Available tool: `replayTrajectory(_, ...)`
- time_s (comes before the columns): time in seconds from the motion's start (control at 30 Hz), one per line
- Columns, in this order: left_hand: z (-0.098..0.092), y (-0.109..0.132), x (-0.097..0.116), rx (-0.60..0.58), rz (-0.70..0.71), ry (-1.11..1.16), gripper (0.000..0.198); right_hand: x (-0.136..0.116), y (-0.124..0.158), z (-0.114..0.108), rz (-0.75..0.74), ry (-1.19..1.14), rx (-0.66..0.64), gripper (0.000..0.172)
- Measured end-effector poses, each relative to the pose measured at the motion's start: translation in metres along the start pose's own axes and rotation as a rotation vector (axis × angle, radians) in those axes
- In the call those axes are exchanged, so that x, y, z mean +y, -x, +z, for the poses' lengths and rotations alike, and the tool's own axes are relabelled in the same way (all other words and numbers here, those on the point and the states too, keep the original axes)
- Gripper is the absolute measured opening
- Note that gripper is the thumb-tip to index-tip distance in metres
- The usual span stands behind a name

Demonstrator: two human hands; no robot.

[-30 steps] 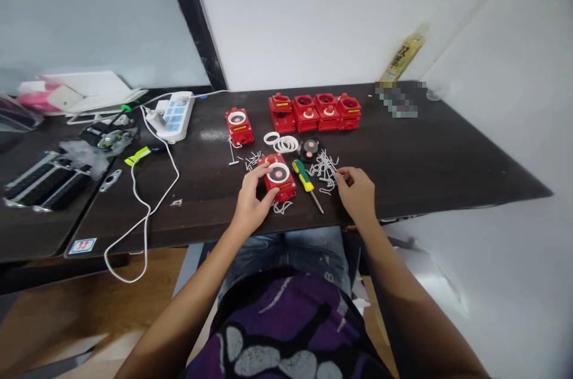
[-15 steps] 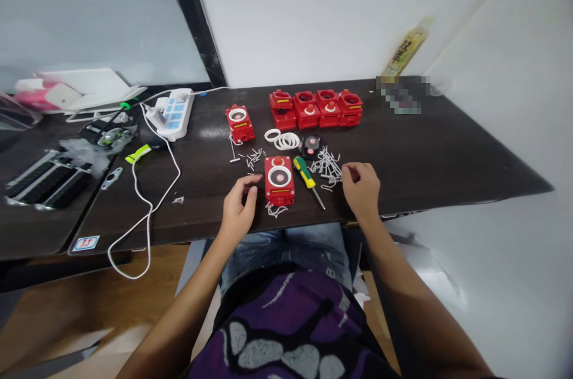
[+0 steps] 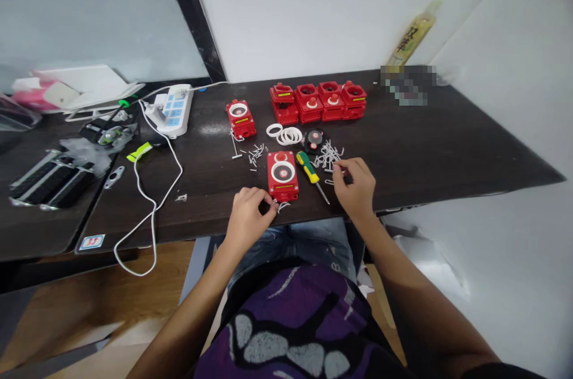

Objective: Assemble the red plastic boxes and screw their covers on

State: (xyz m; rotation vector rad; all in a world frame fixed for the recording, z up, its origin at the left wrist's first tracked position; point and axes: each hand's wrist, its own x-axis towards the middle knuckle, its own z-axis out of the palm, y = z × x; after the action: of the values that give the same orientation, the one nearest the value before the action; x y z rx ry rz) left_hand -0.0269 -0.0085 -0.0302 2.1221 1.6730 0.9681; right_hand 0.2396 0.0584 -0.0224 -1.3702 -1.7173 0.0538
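Observation:
A red switch box point(image 3: 282, 174) with a white ring and a red button lies face up near the table's front edge. My left hand point(image 3: 249, 216) rests just left of its near corner, fingers pinched on small white wire pieces point(image 3: 280, 206). My right hand point(image 3: 353, 183) sits to the right of a green and yellow screwdriver point(image 3: 310, 170), its fingers closed at the edge of a heap of small white pins point(image 3: 326, 157). What those fingers hold is too small to name.
Behind lie white rings point(image 3: 285, 135), a black round part point(image 3: 314, 140), a lone red box point(image 3: 240, 117) and a row of several red boxes point(image 3: 317, 101). A white power strip point(image 3: 172, 110) with its cable point(image 3: 147, 188) lies left. Tools clutter the far left point(image 3: 58, 164).
My left hand let go of the red box and dropped back to its near left corner, pinching wire pieces. My right hand stayed at the pin heap. The view tilted slightly.

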Motion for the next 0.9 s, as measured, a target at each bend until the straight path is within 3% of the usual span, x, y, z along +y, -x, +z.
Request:
replayTrajectory(0.2, -0.005, 0.003, 0.002, -0.002, 0.001, 0.128, 0.019, -0.025, -0.019, 0.035, -0.03, 0.096, -0.319, 0.011)
replayTrajectory(0.33, -0.01, 0.007, 0.004, -0.046, -0.002, 0.135, 0.015, -0.03, -0.034, 0.051, 0.057, 0.233, -0.417, 0.028)
replayTrajectory(0.43, -0.017, 0.003, 0.001, -0.028, 0.026, 0.172, 0.009, -0.033, -0.042, 0.052, 0.076, 0.23, -0.471, 0.024)
replayTrajectory(0.53, -0.027, -0.013, -0.007, 0.038, 0.115, 0.175, 0.026, -0.04, -0.049, 0.036, 0.061, 0.088, -0.382, 0.02)
replayTrajectory(0.6, -0.031, -0.027, -0.012, -0.03, 0.243, 0.153, 0.049, -0.047, -0.051, 0.017, 0.079, -0.053, -0.224, 0.027)
replayTrajectory(0.67, -0.032, -0.041, -0.016, -0.133, 0.362, 0.143, 0.06, -0.051, -0.048, -0.004, 0.147, -0.157, -0.077, 0.029)
replayTrajectory(0.77, -0.024, -0.053, -0.018, -0.202, 0.455, 0.139, 0.052, -0.05, -0.03, -0.029, 0.311, -0.367, -0.089, 0.024)
replayTrajectory(0.9, -0.01, -0.053, -0.017, -0.13, 0.43, 0.105, 0.042, -0.038, 0.009, -0.04, 0.49, -0.587, -0.144, 0.027)
